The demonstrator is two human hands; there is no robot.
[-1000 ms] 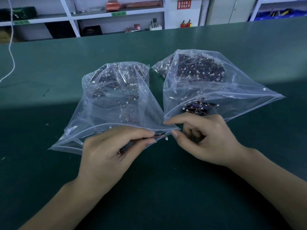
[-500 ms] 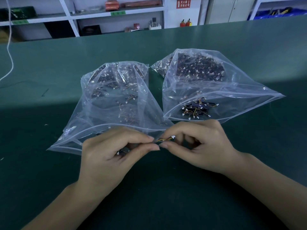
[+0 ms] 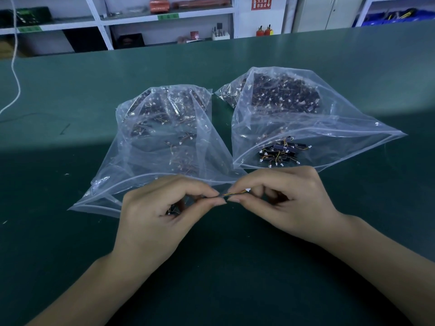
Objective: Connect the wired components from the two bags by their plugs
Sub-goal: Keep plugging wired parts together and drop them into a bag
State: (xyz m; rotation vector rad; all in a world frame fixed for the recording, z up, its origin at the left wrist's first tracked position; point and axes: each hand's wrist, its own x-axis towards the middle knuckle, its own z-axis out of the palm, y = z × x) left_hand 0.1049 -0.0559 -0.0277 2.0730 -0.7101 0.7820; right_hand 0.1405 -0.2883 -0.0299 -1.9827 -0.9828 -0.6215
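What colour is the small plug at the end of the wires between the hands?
White; the plug shows by the right hand in the head view.

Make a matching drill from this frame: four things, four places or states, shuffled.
Things:
1. left bag
2. right bag
3. left hand
4. white cord

Places or states:
A. mouth open, a small pile of black parts just inside
B. hangs at the far left edge of the table
C. lies left of the other bag, mouth toward the hands
D. pinches one end of the thin wires, fingertips facing the right hand

Pairs: 1-C, 2-A, 3-D, 4-B
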